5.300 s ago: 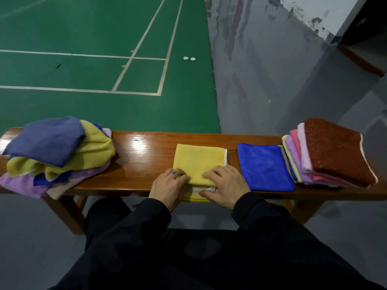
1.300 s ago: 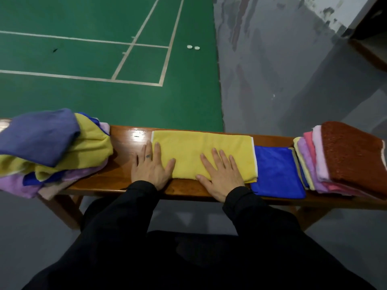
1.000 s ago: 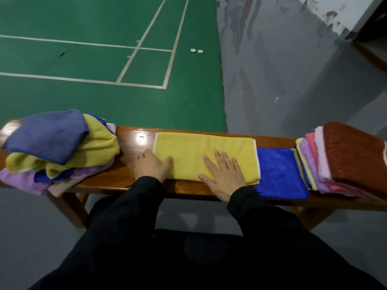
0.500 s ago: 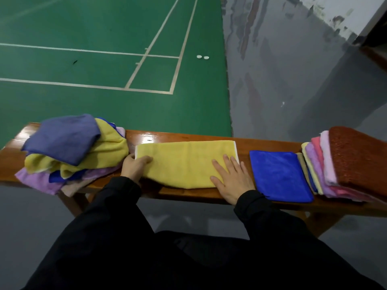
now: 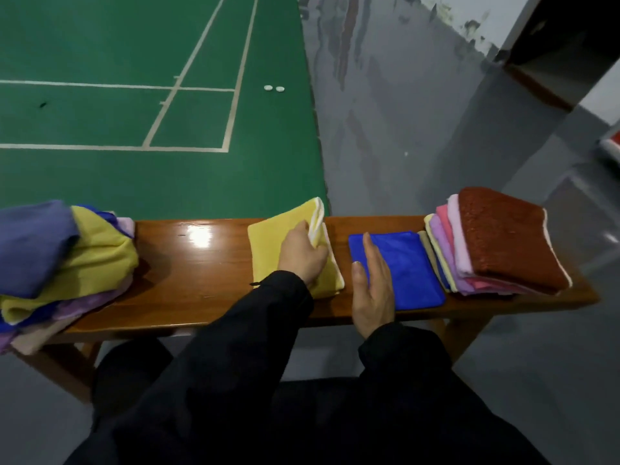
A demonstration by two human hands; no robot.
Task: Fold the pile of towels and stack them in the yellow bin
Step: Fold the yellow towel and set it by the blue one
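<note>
On the wooden bench (image 5: 201,273) a yellow towel (image 5: 268,253) lay near the middle, folded over on itself. The left hand (image 5: 302,255) rested on it with fingers curled, pinching the towel's white-edged free end, which stood lifted above the far edge of the bench. The right hand (image 5: 374,283) lay just right of it, fingers straight and together, holding nothing; its fingertips rested on the left edge of a flat folded blue towel (image 5: 406,273), the palm over the near edge of the bench. Right of the blue towel, touching it, sat a stack (image 5: 446,253) of folded towels in yellow, purple and pink, topped by a brown towel (image 5: 506,239). At the left end of the bench sat an unfolded pile (image 5: 67,260) of slate-blue, yellow and lilac towels, hanging over the near edge. Both arms wore black sleeves. Beyond the bench lay a green court floor (image 5: 134,179) with white lines and a grey floor to the right.
</note>
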